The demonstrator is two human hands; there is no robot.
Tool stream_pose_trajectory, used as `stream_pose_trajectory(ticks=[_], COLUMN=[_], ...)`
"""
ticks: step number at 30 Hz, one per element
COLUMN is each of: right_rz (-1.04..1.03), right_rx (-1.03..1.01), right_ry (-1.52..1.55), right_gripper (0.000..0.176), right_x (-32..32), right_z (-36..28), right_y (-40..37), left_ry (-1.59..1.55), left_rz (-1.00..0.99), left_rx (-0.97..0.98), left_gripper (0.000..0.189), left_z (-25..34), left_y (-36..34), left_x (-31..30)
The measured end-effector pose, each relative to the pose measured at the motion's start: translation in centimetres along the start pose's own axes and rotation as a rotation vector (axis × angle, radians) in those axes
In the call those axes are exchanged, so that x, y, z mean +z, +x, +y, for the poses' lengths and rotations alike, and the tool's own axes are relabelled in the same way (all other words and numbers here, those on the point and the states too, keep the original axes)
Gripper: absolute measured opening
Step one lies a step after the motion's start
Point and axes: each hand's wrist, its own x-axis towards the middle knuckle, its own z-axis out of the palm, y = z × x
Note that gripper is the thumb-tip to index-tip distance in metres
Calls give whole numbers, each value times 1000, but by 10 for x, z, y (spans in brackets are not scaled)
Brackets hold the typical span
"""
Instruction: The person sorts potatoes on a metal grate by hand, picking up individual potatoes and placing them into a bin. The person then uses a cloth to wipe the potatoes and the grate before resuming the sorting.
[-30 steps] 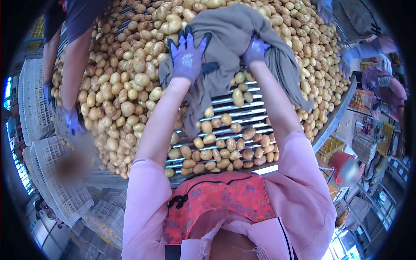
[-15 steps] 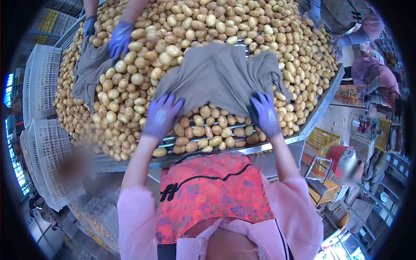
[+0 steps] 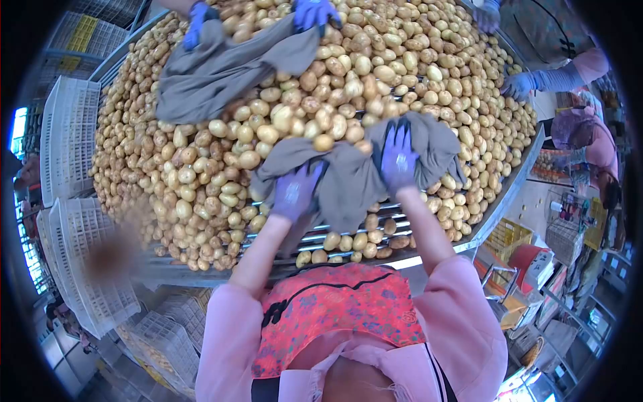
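Grey cloth [image 3: 349,194] bunches among potatoes [image 3: 249,159]. The gloved right hand [image 3: 400,159] lies outstretched upon it; the left hand [image 3: 295,193] rests there too, its grip impossible to tell.

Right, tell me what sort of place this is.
Probably a produce sorting or packing shed: a large heap of what look like potatoes covers a metal-slatted table, with white plastic crates alongside.

I see a big metal table [image 3: 513,190] with shiny bars [image 3: 315,234]. Potatoes [image 3: 194,174] lie all over it, heaped thick on the left, and bars peek through at the bottom middle.
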Motion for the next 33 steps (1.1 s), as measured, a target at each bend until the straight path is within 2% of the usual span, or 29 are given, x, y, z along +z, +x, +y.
stream_pose_trajectory(ticks=[2,4,5,7,10,11,13,14,15,16,17,18,19,20,21,22,24,25,26,27,28,29,31,32,33], right_rz=[43,113,120,-48,-120,-167,-194,-64,66,206,148,66,-16,-9,-245,-486,-213,238,207,376,291,349,158,151,289], right_rx=[-17,13,9,-129,-352,-396,-415,-344,-269,-182,-65,-3,63,51,-11,-70,-376,-582,-658,-734,-695,-696,-645,-654,-635], right_ry=[20,41,33,-139,-182,-231,111,435,761,471,344,241,136,141,70,-10,70,154,278,327,288,196,105,112,96], right_gripper=[59,56,56,51,48,48,50,47,44,46,44,43,42,42,41,40,40,28,29,30,31,31,34,34,37], right_x=[2,-2,-5,-12,-21,-24,-29,-6,18,14,-31,-39,-45,-54,-63,-73,-92,-80,-103,-96,-99,-93,-82,-64,-39], right_z=[1,-1,1,9,26,30,47,66,77,70,39,25,14,2,-11,-23,-58,-77,-103,-121,-139,-153,-166,-170,-170], right_y=[29,31,20,-14,-79,-92,-93,-85,-68,-53,-46,-33,-22,-12,0,6,-4,-6,0,13,32,55,91,99,107], left_ry=[-119,-8,-14,87,-69,-157,-527,-527,-507,-481,-404,-459,-355,-295,-238,-241,-188,-188,-137,-84,-73,-68,-292,-353,-350], left_rz=[-21,175,185,409,220,60,22,25,134,246,422,407,458,336,217,226,181,182,212,240,253,250,106,151,149], left_rx=[-56,24,25,115,-1,-114,-154,-171,-252,-332,-285,-303,-289,-304,-316,-324,-303,-303,-199,-96,-121,-126,-188,-189,-200], left_gripper=[60,59,59,58,66,68,62,62,60,58,56,61,56,53,50,50,45,45,46,46,45,45,43,43,43], left_z=[5,16,16,8,-4,-3,-15,-14,-12,-12,-13,-9,-6,-6,-7,-5,-3,-4,-6,-8,-8,-8,-4,-4,-9], left_y=[26,23,13,-18,-84,-104,-124,-129,-129,-126,-115,-103,-89,-79,-71,-69,-66,-64,-61,-59,-57,-60,-73,-82,-86], left_x=[-10,-20,-19,-17,-5,-13,-11,-11,-13,-17,-7,-9,-9,-12,-16,-18,-22,-19,-10,0,10,6,-15,-27,-34])
